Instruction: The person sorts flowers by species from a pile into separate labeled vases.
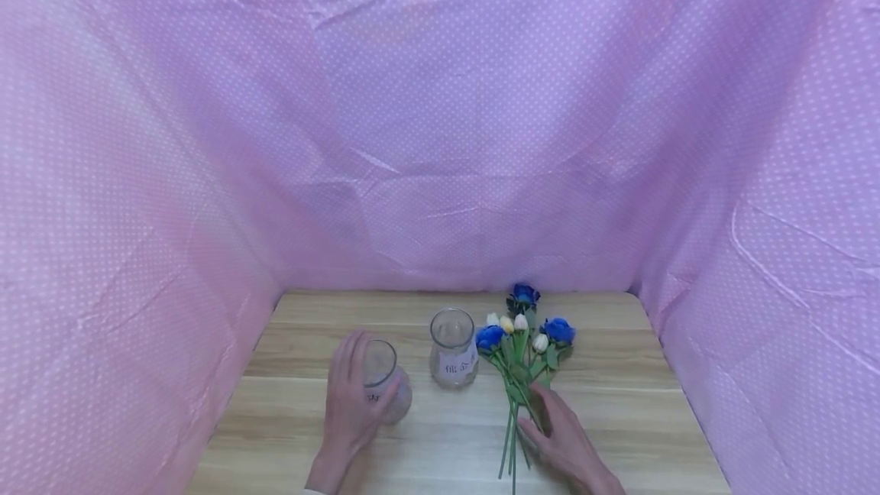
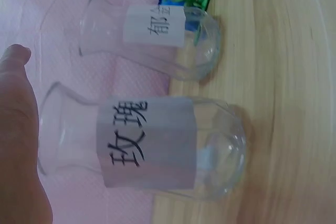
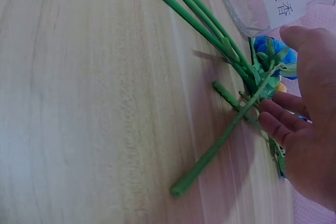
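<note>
My left hand [image 1: 351, 396] is around the near side of a clear glass vase [image 1: 388, 396], its fingers long and nearly straight, its thumb angled in front of the vase. In the left wrist view this vase carries a paper label [image 2: 149, 142] with two handwritten characters. My right hand [image 1: 564, 434] is at the green stems [image 1: 513, 434] of a pile of flowers, thumb and fingers spread apart. The pile has blue roses [image 1: 558, 331] and pale tulips [image 1: 520, 322]. One loose stem [image 3: 210, 153] slants past my right fingertips.
A second labelled glass vase [image 1: 454, 354] stands between the near vase and the flowers. Everything is on a light wooden table [image 1: 619, 403], with pink dotted cloth [image 1: 447, 136] hanging around its back and sides.
</note>
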The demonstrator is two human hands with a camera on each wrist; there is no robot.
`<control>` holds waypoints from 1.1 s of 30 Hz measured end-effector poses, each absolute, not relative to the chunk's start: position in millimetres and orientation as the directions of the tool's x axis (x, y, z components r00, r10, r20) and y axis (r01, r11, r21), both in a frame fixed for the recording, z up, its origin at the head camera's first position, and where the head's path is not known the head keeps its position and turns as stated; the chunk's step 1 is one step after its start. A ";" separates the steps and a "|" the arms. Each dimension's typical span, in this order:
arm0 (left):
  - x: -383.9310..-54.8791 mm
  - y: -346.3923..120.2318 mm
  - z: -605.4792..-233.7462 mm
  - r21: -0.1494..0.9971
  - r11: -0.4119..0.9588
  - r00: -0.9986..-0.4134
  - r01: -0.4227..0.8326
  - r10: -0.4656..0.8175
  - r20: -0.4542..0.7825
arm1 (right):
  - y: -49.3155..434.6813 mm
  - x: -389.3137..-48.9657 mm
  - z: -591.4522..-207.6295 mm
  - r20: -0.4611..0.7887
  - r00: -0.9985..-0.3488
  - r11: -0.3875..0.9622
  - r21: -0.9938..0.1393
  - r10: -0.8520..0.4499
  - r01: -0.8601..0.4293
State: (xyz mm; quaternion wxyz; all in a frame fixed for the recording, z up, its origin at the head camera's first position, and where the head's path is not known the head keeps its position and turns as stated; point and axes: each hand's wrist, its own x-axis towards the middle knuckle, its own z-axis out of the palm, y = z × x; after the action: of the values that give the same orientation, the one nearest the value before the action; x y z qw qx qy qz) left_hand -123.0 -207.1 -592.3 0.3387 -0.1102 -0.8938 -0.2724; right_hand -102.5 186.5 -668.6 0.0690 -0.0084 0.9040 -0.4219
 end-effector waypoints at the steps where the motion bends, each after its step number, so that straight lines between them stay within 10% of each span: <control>1: -123.2 -208.9 -593.3 0.413 0.831 -0.751 0.374 0.010 0.661 | 186.4 -102.6 -669.0 -0.128 -0.989 0.641 -0.766 -0.071 0.053; 33: -114.5 -218.0 -624.3 0.750 0.647 -0.912 0.138 -0.212 0.351 | 192.4 -107.0 -687.5 -0.051 -0.994 0.644 -0.764 -0.100 -0.026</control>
State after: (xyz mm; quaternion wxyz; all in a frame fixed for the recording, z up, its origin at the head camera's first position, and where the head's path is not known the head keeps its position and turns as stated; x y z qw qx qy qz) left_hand -114.5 -218.0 -624.3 0.2085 0.0210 -0.8833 -0.4194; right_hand -107.0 192.4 -687.5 0.0439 -0.0346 0.9056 -0.4204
